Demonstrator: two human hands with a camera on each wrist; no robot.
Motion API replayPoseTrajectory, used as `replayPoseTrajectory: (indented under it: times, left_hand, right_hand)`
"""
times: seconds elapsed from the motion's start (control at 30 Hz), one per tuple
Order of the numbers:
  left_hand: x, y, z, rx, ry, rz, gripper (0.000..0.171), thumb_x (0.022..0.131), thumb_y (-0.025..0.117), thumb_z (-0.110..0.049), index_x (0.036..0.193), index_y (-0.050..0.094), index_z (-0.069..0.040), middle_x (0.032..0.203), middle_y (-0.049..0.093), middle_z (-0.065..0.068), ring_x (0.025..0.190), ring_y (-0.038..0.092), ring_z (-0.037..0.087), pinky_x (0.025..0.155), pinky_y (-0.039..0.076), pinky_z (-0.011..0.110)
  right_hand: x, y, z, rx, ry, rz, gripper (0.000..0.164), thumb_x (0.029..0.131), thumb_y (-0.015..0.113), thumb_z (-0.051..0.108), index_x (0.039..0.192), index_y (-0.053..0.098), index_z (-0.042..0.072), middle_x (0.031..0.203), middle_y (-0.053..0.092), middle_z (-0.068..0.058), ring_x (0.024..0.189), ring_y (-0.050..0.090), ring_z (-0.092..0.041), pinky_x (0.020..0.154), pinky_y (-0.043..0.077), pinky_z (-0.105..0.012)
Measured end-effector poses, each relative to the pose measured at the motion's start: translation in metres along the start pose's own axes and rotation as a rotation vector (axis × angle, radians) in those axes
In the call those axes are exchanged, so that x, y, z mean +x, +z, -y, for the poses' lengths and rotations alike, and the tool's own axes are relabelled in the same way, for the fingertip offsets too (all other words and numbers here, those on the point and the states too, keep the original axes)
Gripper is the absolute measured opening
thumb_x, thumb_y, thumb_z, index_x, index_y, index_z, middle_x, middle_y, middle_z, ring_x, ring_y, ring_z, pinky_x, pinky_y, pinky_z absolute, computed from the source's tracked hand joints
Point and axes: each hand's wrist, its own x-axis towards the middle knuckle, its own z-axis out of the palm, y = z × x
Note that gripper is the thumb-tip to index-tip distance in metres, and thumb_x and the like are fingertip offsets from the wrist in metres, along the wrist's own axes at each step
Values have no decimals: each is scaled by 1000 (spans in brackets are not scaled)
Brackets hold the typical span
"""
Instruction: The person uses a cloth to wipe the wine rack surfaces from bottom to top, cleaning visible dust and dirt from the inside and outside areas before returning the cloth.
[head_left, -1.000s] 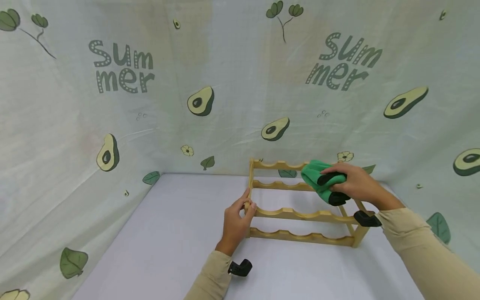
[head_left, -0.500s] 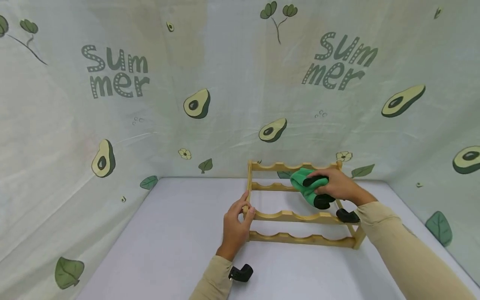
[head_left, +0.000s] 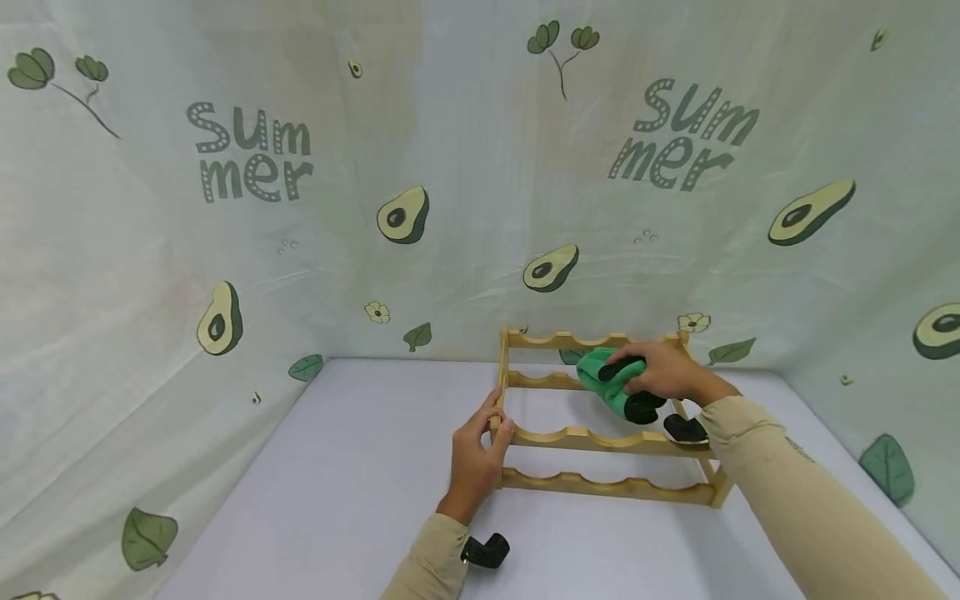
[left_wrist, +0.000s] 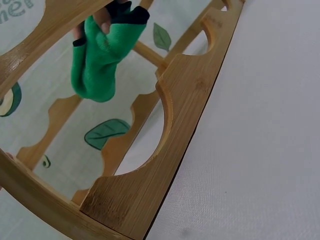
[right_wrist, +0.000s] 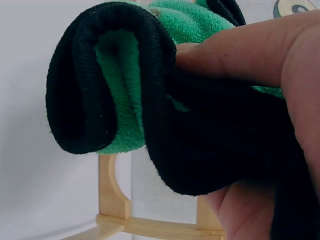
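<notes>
A wooden wine rack (head_left: pixel 600 440) with scalloped rails stands on the white table. My left hand (head_left: pixel 474 458) grips its front left corner, thumb on one side of the post and fingers on the other. In my right hand (head_left: pixel 663 371) is a bunched green cloth (head_left: pixel 597 377) with black edging, held above the middle of the rack between the front and back rails. The right wrist view shows the thumb and fingers pinching the folded cloth (right_wrist: pixel 185 25). Through the rails in the left wrist view, the cloth (left_wrist: pixel 102 60) hangs down from the fingers.
Behind the rack hangs a pale curtain (head_left: pixel 465 275) printed with avocados, leaves and lettering. It also runs along both sides of the white table (head_left: pixel 337 483). A black camera mount (head_left: pixel 486 551) sticks out from the left wrist.
My right hand has carried the green cloth leftward, from the rack's right end to nearer its middle, and slightly lower. The left hand stays on the corner.
</notes>
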Motion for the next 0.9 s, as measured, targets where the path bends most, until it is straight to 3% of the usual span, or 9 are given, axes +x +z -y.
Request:
replayPoseTrajectory:
  times: [0.17,0.27,0.43,0.7,0.9]
  left_hand:
    - [-6,1,0,9,50,-42,6,96,64,-9,91,64,-12,137,60,14,122,60,30,79,54,29]
    - [-7,1,0,19,75,-70,6,95,65,-8,91,63,-11,135,61,15,120,61,31,86,51,22]
    - [-6,0,1,20,97,-100,6,94,65,-5,91,63,-10,135,61,16,120,61,34,87,49,16]
    - [-9,3,-1,30,113,-120,9,90,66,-1,92,61,-8,132,62,21,118,62,39,80,51,15]
    - [-8,4,3,45,122,-110,5,93,65,-7,93,61,-9,135,61,16,122,60,33,79,54,24]
  right_hand:
    - [7,2,0,-6,-2,71,46,77,82,11,122,71,10,129,62,-21,113,57,-36,87,49,-48]
    - [14,4,5,6,-20,115,47,78,81,9,123,70,11,131,61,-20,113,56,-35,88,49,-48]
    - [26,8,15,44,-32,167,45,77,77,1,121,71,11,131,60,-19,108,55,-30,83,49,-41]
    - [41,24,10,29,-67,196,49,72,73,-7,118,72,10,127,63,-17,110,54,-28,84,48,-40]
    - [48,31,10,-41,-84,209,50,72,72,-5,118,73,13,126,65,-13,115,55,-30,89,48,-44]
